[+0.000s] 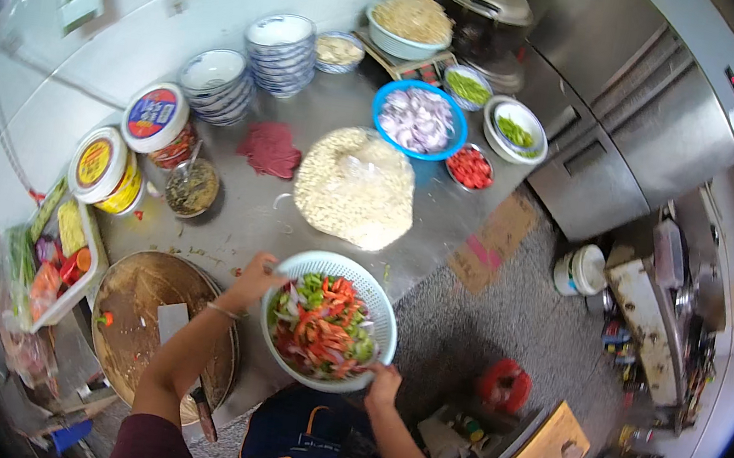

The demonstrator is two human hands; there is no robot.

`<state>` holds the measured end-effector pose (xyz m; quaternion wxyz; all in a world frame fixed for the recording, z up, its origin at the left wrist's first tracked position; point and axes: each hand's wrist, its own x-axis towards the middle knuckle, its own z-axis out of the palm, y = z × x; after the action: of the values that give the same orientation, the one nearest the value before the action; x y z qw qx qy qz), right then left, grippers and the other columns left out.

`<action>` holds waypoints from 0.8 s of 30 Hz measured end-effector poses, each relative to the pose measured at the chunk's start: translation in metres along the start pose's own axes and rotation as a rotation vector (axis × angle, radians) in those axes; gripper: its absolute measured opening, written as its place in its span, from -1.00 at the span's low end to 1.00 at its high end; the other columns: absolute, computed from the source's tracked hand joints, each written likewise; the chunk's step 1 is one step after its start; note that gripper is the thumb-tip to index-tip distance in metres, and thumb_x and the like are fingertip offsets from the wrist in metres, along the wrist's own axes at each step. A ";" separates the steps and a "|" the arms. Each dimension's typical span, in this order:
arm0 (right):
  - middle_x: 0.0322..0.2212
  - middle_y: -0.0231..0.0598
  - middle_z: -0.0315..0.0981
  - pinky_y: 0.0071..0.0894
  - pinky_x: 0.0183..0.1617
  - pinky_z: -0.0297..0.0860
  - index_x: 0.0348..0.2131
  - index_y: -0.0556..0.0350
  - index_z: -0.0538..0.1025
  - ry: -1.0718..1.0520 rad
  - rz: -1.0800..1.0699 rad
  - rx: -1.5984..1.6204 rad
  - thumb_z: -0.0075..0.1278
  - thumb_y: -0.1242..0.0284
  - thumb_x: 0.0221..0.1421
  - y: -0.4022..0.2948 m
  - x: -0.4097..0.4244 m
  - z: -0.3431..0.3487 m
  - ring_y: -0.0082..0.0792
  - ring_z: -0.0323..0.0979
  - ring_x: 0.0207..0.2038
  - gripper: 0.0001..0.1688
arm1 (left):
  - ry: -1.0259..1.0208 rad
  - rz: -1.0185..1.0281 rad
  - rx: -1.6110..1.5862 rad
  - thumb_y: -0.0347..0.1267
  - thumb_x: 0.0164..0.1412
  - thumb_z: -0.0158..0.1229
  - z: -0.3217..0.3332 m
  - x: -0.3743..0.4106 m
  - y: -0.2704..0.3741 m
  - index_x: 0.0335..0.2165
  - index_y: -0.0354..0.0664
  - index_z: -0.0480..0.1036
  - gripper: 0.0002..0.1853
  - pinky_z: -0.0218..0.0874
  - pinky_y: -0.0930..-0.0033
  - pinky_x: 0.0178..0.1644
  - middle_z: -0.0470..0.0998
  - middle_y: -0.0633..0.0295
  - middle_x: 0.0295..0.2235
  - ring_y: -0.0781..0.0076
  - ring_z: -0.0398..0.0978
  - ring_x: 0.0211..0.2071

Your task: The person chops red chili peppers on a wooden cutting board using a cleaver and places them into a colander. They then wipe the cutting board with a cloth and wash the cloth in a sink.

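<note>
Both my hands hold a pale green plastic colander [382, 300] by its rim at the table's front edge. My left hand [257, 278] grips the rim at the upper left, and my right hand [383, 382] grips it at the lower right. Sliced red and green peppers with onion [326, 324] fill the colander. Behind it lies a large clear bag of pale, small pieces [355, 186]. Left of the colander is a round wooden chopping block [135, 296], with a cleaver [172, 321] on it, partly hidden under my left forearm.
On the steel table [258, 208] stand a blue basin of sliced onion [416, 121], a bowl of chopped red pepper [470, 167], stacked bowls [280, 54], lidded tubs [104, 168] and a jar [191, 188]. A vegetable tray [69, 301] is at left. A red bucket [504, 385] stands on the floor.
</note>
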<state>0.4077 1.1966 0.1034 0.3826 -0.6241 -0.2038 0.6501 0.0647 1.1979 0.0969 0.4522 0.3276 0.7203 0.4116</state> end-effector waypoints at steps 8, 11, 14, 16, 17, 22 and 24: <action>-0.57 -0.34 0.45 -0.52 -0.45 0.28 -0.49 0.26 0.48 0.201 -0.471 0.035 -0.06 0.34 0.19 -0.126 0.008 -0.090 -0.60 0.33 -0.54 -0.68 | -0.161 0.224 -0.444 -0.47 0.24 -0.08 0.136 -0.058 0.117 0.08 -0.22 0.02 -0.54 0.26 0.44 -0.25 0.46 0.08 -0.32 0.49 0.41 -0.32; -0.49 -0.39 0.41 -0.50 -0.34 0.26 -0.50 0.25 0.45 0.205 -0.479 0.134 -0.09 0.25 0.21 -0.152 0.021 -0.126 -0.64 0.29 -0.44 -0.60 | -0.245 0.271 -0.344 -0.44 0.27 -0.13 0.166 -0.067 0.149 0.14 -0.19 -0.02 -0.50 0.26 0.47 -0.26 0.46 0.11 -0.28 0.50 0.41 -0.33; -0.57 -0.39 0.35 -0.51 -0.43 0.20 -0.54 0.25 0.42 0.247 -0.317 0.036 -0.19 0.09 0.23 -0.172 0.052 -0.154 -0.63 0.21 -0.50 -0.43 | -0.270 0.022 -0.293 -0.43 0.28 -0.11 0.214 -0.043 0.160 0.12 -0.19 0.04 -0.54 0.23 0.50 -0.23 0.47 0.12 -0.32 0.56 0.38 -0.34; -0.57 -0.36 0.35 -0.47 -0.44 0.21 -0.53 0.29 0.43 0.299 -0.334 -0.004 -0.22 0.06 0.24 -0.188 0.067 -0.176 -0.61 0.21 -0.50 -0.39 | -0.254 0.095 -0.272 -0.43 0.28 -0.11 0.245 -0.029 0.160 0.11 -0.19 0.07 -0.56 0.23 0.48 -0.22 0.48 0.12 -0.32 0.56 0.38 -0.33; -0.55 -0.34 0.37 -0.45 -0.41 0.23 -0.47 0.35 0.45 0.343 -0.363 0.000 -0.24 0.05 0.24 -0.197 0.072 -0.187 -0.60 0.21 -0.49 -0.37 | -0.252 0.149 -0.301 -0.43 0.28 -0.12 0.260 -0.026 0.164 0.11 -0.18 0.07 -0.56 0.23 0.47 -0.22 0.48 0.13 -0.31 0.56 0.38 -0.33; -0.58 -0.44 0.32 -0.50 -0.43 0.20 -0.54 0.25 0.42 0.357 -0.656 0.252 -0.22 0.14 0.25 -0.259 0.077 -0.220 -0.62 0.21 -0.51 -0.46 | -0.339 0.349 -0.265 -0.41 0.29 -0.15 0.318 -0.014 0.201 0.14 -0.15 0.04 -0.53 0.21 0.57 -0.32 0.46 0.19 -0.32 0.62 0.36 -0.39; -0.63 -0.49 0.26 -0.53 -0.48 0.15 -0.61 0.18 0.37 0.342 -0.494 0.122 -0.21 0.15 0.25 -0.265 0.120 -0.267 -0.65 0.16 -0.55 -0.47 | -0.321 0.044 -0.246 -0.36 0.29 -0.12 0.365 0.005 0.224 0.13 -0.19 0.06 -0.53 0.21 0.58 -0.36 0.44 0.27 -0.34 0.63 0.35 -0.39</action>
<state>0.7391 1.3958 0.1848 0.5946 -0.6318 -0.2429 0.4340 0.4208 1.4107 0.2021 0.5888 0.3468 0.5758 0.4489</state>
